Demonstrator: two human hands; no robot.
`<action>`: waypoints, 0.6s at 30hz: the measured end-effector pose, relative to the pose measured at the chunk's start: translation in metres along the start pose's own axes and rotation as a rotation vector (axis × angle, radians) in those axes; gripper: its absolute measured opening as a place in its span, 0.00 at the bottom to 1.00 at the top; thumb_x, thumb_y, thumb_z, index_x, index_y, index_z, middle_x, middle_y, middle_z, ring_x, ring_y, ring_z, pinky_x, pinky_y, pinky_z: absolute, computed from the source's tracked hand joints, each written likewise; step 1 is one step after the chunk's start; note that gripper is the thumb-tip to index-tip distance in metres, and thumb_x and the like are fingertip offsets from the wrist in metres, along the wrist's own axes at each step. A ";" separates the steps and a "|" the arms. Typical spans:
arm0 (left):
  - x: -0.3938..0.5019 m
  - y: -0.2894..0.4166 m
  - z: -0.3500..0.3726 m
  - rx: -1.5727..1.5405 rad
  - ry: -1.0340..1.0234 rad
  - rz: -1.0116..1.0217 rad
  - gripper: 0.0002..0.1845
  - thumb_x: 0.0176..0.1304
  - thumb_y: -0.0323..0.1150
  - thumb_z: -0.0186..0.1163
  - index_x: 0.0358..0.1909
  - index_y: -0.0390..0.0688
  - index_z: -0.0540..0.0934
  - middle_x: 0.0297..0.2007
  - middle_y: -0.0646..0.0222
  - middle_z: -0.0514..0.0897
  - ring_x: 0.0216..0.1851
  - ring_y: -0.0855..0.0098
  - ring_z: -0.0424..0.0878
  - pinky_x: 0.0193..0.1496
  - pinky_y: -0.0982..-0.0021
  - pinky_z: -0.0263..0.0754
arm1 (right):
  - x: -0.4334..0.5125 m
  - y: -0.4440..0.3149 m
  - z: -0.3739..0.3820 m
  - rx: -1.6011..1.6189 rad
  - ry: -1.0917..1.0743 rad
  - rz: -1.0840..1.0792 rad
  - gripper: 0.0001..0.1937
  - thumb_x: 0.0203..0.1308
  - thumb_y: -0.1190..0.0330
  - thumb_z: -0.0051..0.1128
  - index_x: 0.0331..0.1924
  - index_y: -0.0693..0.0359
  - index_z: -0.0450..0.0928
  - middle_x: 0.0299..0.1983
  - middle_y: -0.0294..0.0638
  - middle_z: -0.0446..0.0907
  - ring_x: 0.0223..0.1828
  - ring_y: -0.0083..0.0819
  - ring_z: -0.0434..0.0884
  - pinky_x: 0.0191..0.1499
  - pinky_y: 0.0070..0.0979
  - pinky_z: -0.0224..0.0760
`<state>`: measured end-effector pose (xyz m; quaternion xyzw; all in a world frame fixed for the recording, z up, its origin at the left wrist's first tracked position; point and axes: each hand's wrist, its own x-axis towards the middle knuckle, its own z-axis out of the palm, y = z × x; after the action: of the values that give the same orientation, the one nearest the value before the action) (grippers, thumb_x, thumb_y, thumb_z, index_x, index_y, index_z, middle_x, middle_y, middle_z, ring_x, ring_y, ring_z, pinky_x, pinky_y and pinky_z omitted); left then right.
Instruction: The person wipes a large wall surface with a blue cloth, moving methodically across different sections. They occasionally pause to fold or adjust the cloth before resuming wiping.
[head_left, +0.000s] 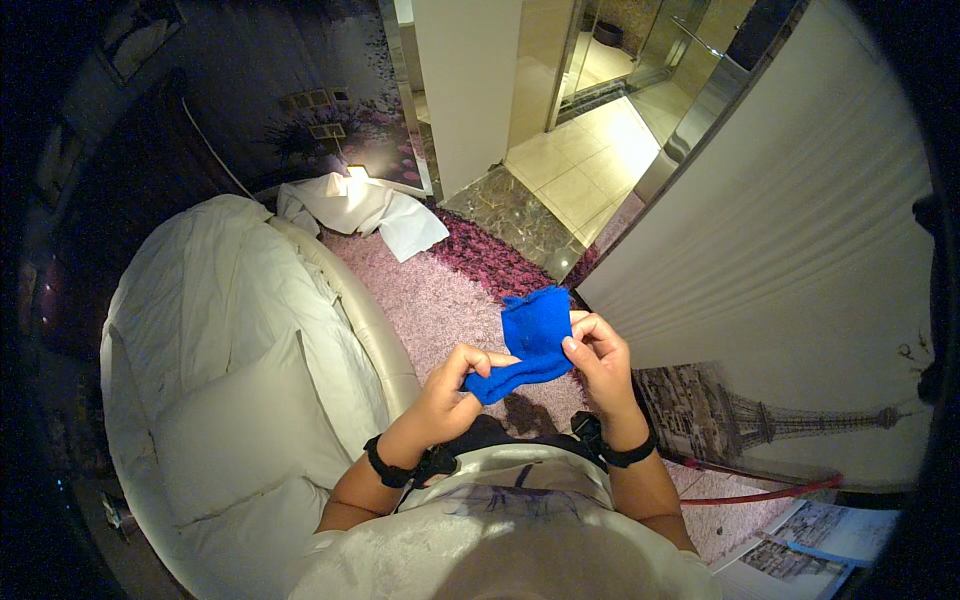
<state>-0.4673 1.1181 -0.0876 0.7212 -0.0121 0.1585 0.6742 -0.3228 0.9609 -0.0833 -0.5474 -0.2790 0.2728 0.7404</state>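
A bright blue piece of fabric (538, 324), partly folded over and with a frayed far edge, is held up in front of my body. My left hand (455, 394) pinches the folded lower left end between thumb and fingers. At the fabric's right side, my right hand (602, 367) grips the edge with thumb and fingertips. Both wrists wear black bands. Below the fabric lies a pink carpet (427, 300).
On my left stands a rounded bed with rumpled white bedding (217, 277) and a pillow (247, 427). White cloth (367, 210) lies on the floor beyond it, beside a small light. A wall panel with an Eiffel Tower picture (780, 424) is on my right. Ahead, a doorway shows a tiled floor (577, 172).
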 end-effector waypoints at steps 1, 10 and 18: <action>0.000 0.000 0.000 -0.014 0.023 -0.015 0.10 0.59 0.17 0.47 0.34 0.42 0.58 0.45 0.50 0.77 0.47 0.69 0.74 0.51 0.68 0.68 | 0.000 -0.001 0.000 -0.007 -0.020 0.009 0.05 0.57 0.74 0.53 0.30 0.60 0.68 0.41 0.37 0.72 0.40 0.20 0.68 0.45 0.20 0.62; 0.006 -0.003 -0.003 0.108 0.185 0.062 0.15 0.52 0.17 0.55 0.36 0.42 0.62 0.42 0.59 0.76 0.44 0.70 0.73 0.51 0.69 0.67 | -0.005 -0.009 0.012 -0.035 -0.250 0.025 0.17 0.47 0.73 0.64 0.40 0.61 0.67 0.45 0.40 0.71 0.51 0.27 0.69 0.55 0.27 0.61; 0.003 0.000 -0.004 0.146 0.240 0.063 0.12 0.49 0.20 0.60 0.35 0.38 0.70 0.37 0.62 0.77 0.40 0.69 0.76 0.46 0.70 0.69 | -0.012 -0.013 0.020 -0.212 -0.160 0.031 0.21 0.45 0.82 0.60 0.44 0.62 0.64 0.46 0.41 0.70 0.50 0.25 0.71 0.52 0.22 0.64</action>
<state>-0.4651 1.1227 -0.0864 0.7434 0.0578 0.2651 0.6114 -0.3438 0.9625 -0.0673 -0.6034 -0.3559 0.2961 0.6493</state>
